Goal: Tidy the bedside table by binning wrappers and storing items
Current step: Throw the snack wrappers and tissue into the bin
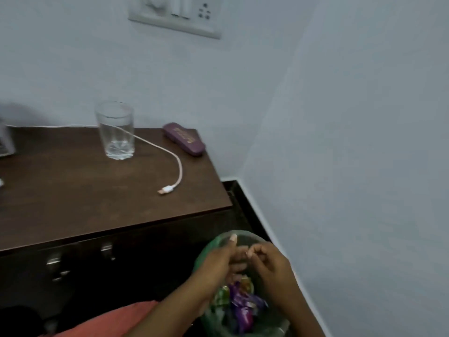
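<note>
While both my hands hang over the green bin (220, 242) on the floor beside the bedside table (97, 195), the wrappers (239, 302) lie in a purple-and-green heap at its bottom, directly below my palms.

Left hand (218, 266): fingers loosely spread, thumb up, nothing visibly gripped. Right hand (269, 263): fingers curled toward the left hand's fingers; whether a scrap is pinched there, I cannot tell, since the frame is blurred at that spot.

Risks from here:
- If a thin wrapper clings to my fingers, it may come back out when I lift away and fall on the dark floor, where it would be hard to spot.
- The bin sits close to the table's front and to the wall; a knock from my forearm could tip it and spill the heap.
- Reaching back to the tabletop, my sleeve or wrist could snag the white cable (170, 161), which runs behind the empty glass (116, 132); a tug might drag or topple the glass.

Left to store, by my judgement: cable, glass, and the purple case (184, 139) at the table's far right corner, all well apart from my hands.
</note>
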`<state>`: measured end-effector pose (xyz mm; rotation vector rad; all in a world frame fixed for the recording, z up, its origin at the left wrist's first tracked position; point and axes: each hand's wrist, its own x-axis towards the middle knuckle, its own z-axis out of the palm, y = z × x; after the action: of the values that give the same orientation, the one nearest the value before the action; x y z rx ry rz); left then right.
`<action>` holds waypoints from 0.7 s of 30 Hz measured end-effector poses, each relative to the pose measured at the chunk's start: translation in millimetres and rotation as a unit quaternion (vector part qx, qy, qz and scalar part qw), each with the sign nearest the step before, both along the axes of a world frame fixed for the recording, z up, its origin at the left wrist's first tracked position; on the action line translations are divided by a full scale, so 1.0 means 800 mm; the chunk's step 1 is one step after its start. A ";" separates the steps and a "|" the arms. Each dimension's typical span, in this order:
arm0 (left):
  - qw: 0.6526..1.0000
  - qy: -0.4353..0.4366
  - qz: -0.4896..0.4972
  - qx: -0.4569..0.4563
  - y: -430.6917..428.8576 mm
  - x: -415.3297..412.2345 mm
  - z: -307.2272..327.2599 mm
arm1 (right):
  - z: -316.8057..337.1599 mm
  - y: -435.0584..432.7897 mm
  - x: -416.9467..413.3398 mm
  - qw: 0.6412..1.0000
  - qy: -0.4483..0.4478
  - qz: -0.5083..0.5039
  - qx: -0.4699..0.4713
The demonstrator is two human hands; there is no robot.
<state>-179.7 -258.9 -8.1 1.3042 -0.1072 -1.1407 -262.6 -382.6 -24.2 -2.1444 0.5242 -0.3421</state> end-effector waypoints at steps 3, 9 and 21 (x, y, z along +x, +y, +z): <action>0.992 -0.007 -0.104 0.067 -0.047 -0.028 -0.029 | -0.035 -0.039 -0.040 0.990 0.109 -0.022 -0.089; 0.979 -0.055 -0.120 0.153 -0.055 -0.034 -0.056 | -0.079 -0.052 -0.059 0.976 0.111 -0.135 -0.127; 0.887 -0.346 -0.165 0.258 -0.007 -0.003 -0.056 | -0.096 -0.015 -0.017 0.981 0.029 -0.132 -0.141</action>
<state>-182.1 -264.5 -53.0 2.2024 -0.6043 -0.9560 -276.6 -394.4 -100.7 -2.3665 0.8399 -0.5283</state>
